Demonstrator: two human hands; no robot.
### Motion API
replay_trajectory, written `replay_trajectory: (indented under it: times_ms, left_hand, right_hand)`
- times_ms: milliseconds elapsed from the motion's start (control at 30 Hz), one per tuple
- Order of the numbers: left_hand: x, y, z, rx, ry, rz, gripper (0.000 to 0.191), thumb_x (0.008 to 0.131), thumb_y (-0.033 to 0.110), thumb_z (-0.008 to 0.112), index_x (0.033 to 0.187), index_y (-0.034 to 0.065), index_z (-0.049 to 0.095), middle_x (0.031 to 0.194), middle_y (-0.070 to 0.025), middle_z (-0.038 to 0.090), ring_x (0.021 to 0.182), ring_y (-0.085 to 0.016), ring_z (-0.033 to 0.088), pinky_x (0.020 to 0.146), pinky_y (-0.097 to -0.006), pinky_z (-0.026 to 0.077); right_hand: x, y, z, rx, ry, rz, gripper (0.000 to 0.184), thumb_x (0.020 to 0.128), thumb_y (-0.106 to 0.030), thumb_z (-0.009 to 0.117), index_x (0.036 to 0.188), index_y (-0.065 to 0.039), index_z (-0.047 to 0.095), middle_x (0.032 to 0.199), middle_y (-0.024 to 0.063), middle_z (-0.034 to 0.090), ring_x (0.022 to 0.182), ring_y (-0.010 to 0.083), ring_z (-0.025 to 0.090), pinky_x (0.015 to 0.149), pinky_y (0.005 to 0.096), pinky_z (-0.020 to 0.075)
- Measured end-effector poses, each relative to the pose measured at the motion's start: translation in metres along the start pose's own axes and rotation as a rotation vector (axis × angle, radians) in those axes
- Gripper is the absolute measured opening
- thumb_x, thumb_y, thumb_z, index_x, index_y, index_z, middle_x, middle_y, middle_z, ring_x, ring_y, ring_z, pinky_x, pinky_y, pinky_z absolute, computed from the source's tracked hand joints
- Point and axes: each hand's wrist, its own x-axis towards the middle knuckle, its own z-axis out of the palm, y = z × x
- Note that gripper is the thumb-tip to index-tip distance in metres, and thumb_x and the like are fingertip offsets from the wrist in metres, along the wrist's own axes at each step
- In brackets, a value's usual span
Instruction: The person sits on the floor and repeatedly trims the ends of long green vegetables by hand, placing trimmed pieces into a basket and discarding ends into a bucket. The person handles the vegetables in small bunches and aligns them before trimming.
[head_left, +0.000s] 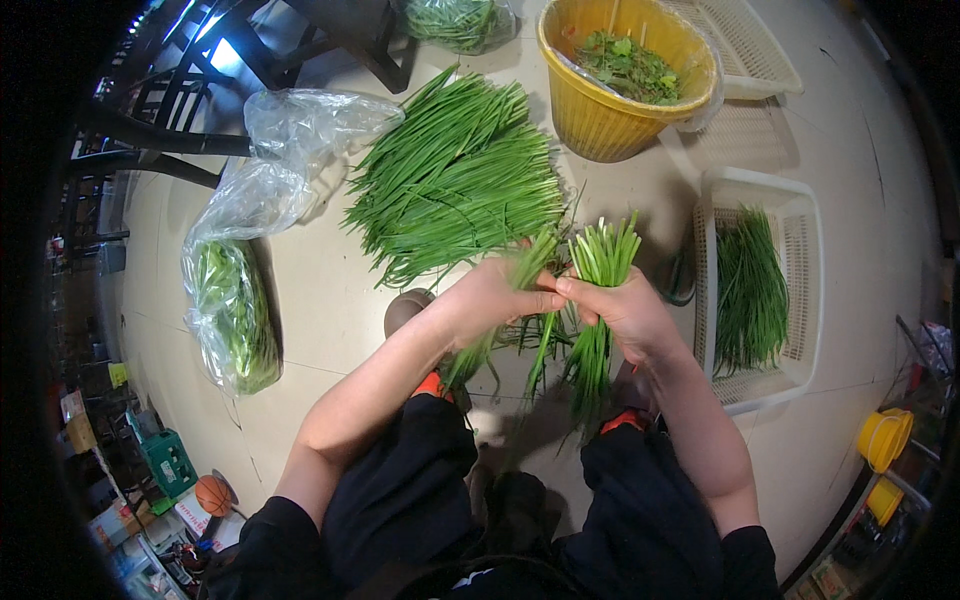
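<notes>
Between my knees my left hand (517, 289) holds a small, slightly blurred bunch of green garlic chives (531, 262). Close beside it, fingertips nearly meeting, my right hand (619, 300) grips a thicker bunch of chives (604, 251) with the pale stem ends up and the leaves hanging down. A few single stalks dangle between the hands. Beyond them a large pile of chives (465, 180) lies on the tiled floor, stem ends to the right. More chives (750, 292) lie in a white plastic basket (814, 300) on the right. Loose trimmings below my hands are partly hidden.
A yellow bucket (600, 124) with a plastic liner holds leafy scraps. Behind it is another white basket (780, 75). Bagged greens (236, 322) lie on the left, a further bag of greens (457, 22) at the top. Dark wooden chair legs (187, 142) reach in at upper left.
</notes>
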Motion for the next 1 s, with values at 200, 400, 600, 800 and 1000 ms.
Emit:
replay_trajectory:
  times_ms: [200,400,600,800,1000]
  left_hand:
    - [-0.001,-0.008,0.008,0.092,0.148,0.344,0.021,0.079,0.011,0.075,0.093,0.0019,0.063,0.086,0.0003,0.064,0.075,-0.007,0.054,0.072,-0.0255,0.046]
    - [-0.007,-0.002,0.01,0.356,0.305,0.362,0.021,0.077,0.01,0.067,0.094,-0.0004,0.061,0.083,-0.0139,0.064,0.076,-0.022,0.062,0.072,-0.0335,0.048]
    - [-0.01,0.0,0.008,0.234,0.221,0.331,0.018,0.079,0.012,0.067,0.094,0.002,0.063,0.081,-0.0119,0.064,0.075,-0.02,0.061,0.071,-0.032,0.048]
    - [-0.014,0.008,-0.001,0.248,0.138,0.275,0.017,0.081,0.012,0.068,0.094,0.0025,0.063,0.083,-0.0103,0.064,0.075,-0.019,0.061,0.073,-0.0298,0.047]
    - [-0.014,0.007,-0.005,0.321,0.119,0.281,0.016,0.084,0.014,0.065,0.093,0.0019,0.063,0.084,-0.0082,0.064,0.077,-0.014,0.06,0.073,-0.0291,0.047]
  right_hand:
    - [-0.006,-0.004,0.008,-0.048,0.063,-0.051,0.016,0.08,-0.005,0.07,0.094,-0.003,0.061,0.079,-0.0021,0.06,0.064,0.0042,0.051,0.056,0.0207,0.0414]
    - [-0.009,-0.005,0.013,-0.193,0.097,-0.276,0.02,0.08,-0.005,0.072,0.096,-0.002,0.06,0.085,-0.0008,0.062,0.077,0.0056,0.056,0.07,0.0226,0.0466]
    - [-0.009,-0.006,0.006,-0.2,0.1,-0.22,0.022,0.08,-0.008,0.072,0.097,-0.002,0.06,0.086,-0.0003,0.062,0.076,0.0056,0.056,0.069,0.0226,0.0471]
    - [-0.013,-0.013,-0.004,-0.23,0.021,0.023,0.02,0.08,-0.009,0.072,0.096,-0.003,0.062,0.08,-0.0017,0.062,0.063,0.004,0.053,0.055,0.0213,0.044]
    - [-0.013,-0.001,0.004,-0.189,0.077,0.003,0.018,0.08,-0.007,0.07,0.095,-0.003,0.062,0.076,-0.002,0.061,0.059,0.0042,0.051,0.052,0.0206,0.041]
